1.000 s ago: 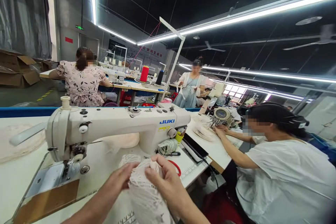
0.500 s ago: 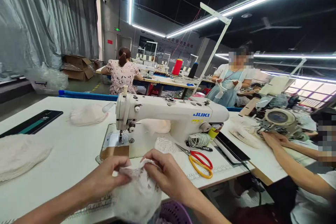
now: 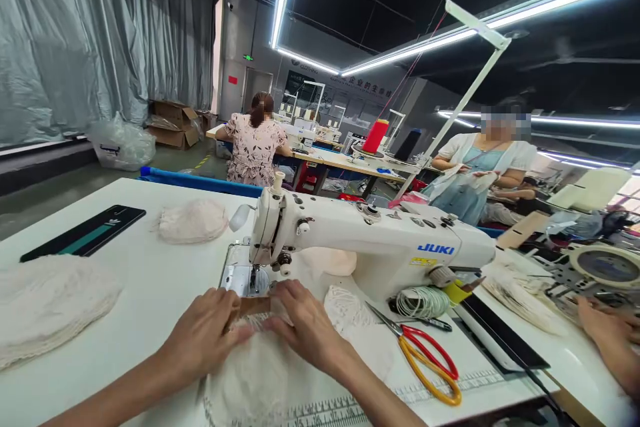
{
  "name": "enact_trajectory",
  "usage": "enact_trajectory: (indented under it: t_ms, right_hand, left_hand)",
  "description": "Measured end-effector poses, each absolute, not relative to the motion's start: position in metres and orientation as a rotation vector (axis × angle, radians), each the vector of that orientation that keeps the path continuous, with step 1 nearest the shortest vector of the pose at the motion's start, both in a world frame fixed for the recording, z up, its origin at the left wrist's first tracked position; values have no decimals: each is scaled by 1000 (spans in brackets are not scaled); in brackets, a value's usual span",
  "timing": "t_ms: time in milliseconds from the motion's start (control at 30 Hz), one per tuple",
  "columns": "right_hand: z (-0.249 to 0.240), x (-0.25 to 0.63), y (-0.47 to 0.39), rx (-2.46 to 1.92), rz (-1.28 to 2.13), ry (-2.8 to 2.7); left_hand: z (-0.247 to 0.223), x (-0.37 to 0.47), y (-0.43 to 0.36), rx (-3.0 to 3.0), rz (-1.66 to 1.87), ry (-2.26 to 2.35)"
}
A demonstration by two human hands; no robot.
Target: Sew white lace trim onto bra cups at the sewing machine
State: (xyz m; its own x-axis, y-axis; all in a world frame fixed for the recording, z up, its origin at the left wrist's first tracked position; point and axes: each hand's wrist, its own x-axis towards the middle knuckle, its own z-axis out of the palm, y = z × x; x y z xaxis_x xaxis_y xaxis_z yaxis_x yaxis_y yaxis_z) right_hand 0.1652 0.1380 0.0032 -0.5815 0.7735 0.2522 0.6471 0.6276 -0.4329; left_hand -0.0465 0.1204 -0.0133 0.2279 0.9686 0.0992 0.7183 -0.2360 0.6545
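A piece of white gathered fabric (image 3: pixel 250 373) lies at the front of the sewing machine (image 3: pixel 360 233), its upper edge close to the needle plate. My left hand (image 3: pixel 207 327) is closed on the left side of that edge, fingers curled and thumb pointing inward. On the right side my right hand (image 3: pixel 307 327) has its fingers bent over the fabric, pressing and gripping it beside the presser foot (image 3: pixel 255 277). The fingers hide part of the edge. A brown patch (image 3: pixel 255 307) shows between the hands.
Stacked white fabric pieces (image 3: pixel 55 307) and a smaller pile (image 3: pixel 193 220) lie to the left, near a black-and-green case (image 3: pixel 87 233). Scissors (image 3: pixel 430 363), coiled cord (image 3: pixel 423 302) and a ruler strip (image 3: pixel 325 412) are on the right and front. A co-worker's hand (image 3: pixel 600 323) is at the neighbouring machine.
Both hands have moved forward from the table's front edge, bringing the fabric down flat beside the needle. The view has shifted, so the machine appears farther right.
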Motion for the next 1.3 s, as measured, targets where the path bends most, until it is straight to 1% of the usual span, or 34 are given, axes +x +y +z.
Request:
enact_trajectory:
  t_ms: [200,300,400,500,633,933,1167,1300]
  right_hand:
    - [-12,152,155,-920,374,-2614]
    - [-12,153,156,-810,509,-2547]
    - [-4,156,153,-883,744,-2395]
    - [5,159,146,-934,849,-2302]
    - [7,161,139,-941,893,-2271]
    - [6,159,136,-972,940,-2252]
    - [11,160,119,-993,947,-2183]
    - [13,159,115,-927,1071,-2080]
  left_hand:
    - [-27,-31,119,2060,586,1502]
    - [-23,-36,119,2045,547,1428]
    - [-13,-39,118,1893,534,1372]
    - [-5,-40,116,1701,579,1272]
    - [-3,-40,113,1664,639,1200]
    - [-6,-38,111,1753,654,1279]
    - [8,-40,92,1650,638,1256]
    - [17,-39,88,1583,622,1242]
